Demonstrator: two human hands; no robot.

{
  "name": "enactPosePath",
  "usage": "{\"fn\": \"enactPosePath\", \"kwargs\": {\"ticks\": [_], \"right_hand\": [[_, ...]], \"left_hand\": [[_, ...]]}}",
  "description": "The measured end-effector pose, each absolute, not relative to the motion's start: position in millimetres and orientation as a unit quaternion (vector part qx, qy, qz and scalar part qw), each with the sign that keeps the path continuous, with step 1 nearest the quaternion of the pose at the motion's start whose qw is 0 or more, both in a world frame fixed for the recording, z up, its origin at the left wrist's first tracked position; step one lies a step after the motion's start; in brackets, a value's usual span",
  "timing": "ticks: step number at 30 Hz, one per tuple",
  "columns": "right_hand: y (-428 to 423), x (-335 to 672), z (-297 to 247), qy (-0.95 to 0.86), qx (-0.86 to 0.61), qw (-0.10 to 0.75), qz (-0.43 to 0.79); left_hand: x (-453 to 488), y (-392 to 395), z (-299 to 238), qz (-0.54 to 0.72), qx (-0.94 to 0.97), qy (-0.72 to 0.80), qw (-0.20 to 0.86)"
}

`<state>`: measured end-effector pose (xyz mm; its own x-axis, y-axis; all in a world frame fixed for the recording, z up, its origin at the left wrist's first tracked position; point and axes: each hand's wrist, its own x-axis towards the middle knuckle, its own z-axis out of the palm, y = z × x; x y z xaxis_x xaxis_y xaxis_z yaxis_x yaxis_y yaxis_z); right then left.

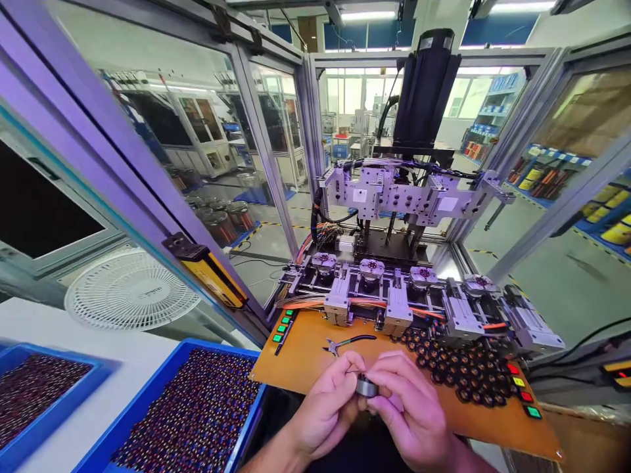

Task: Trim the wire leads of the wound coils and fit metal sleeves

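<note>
My left hand (335, 401) and my right hand (407, 404) meet at the front edge of the orange-brown work board (300, 348). Between their fingertips is a small round motor stator (366, 387) with a grey metal side and a darker top. Both hands are closed on it, and the fingers hide part of its rim. Just beyond my left hand lies a pair of cutting pliers (340, 343) with dark handles. To the right of my right hand, many black stators (463, 368) with copper-coloured centres lie in a cluster on the board.
Behind the board stands a machine with several round fixtures (372, 269) and a plate head (394, 194) above them. Blue trays (185, 348) full of small parts are at left, near a white fan (133, 289). Green buttons (282, 328) line the board's left edge. Metal frame posts enclose the machine.
</note>
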<state>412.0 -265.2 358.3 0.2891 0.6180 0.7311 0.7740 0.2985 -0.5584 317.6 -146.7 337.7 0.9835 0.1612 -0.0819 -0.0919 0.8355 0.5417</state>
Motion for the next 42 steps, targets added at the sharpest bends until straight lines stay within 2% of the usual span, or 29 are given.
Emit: {"fn": "enactPosePath", "kwargs": {"ticks": [3, 7, 10, 13, 18, 26, 34, 42], "right_hand": [[-275, 413, 339, -0.585, -0.639, 0.491, -0.089], [-304, 430, 283, -0.550, -0.720, 0.402, -0.132], [-332, 448, 235, -0.521, -0.756, 0.345, -0.196], [-351, 458, 201, -0.523, -0.781, 0.272, -0.207], [-353, 464, 178, -0.523, -0.809, 0.197, -0.184], [-338, 479, 168, -0.479, -0.840, 0.189, -0.170], [-257, 452, 175, -0.575, -0.789, 0.194, -0.096], [-230, 478, 155, -0.633, -0.737, 0.197, -0.131]], "left_hand": [[315, -140, 328, 0.059, 0.387, 0.119, 0.913], [298, -125, 294, 0.056, 0.533, 0.231, 0.812], [280, -120, 258, 0.053, 0.557, 0.311, 0.768], [266, -124, 230, 0.063, 0.555, 0.369, 0.742], [266, -125, 225, 0.036, 0.572, 0.367, 0.733], [269, -119, 234, 0.028, 0.601, 0.338, 0.724], [260, -139, 220, 0.063, 0.578, 0.353, 0.733], [257, -155, 199, 0.105, 0.497, 0.366, 0.780]]}}
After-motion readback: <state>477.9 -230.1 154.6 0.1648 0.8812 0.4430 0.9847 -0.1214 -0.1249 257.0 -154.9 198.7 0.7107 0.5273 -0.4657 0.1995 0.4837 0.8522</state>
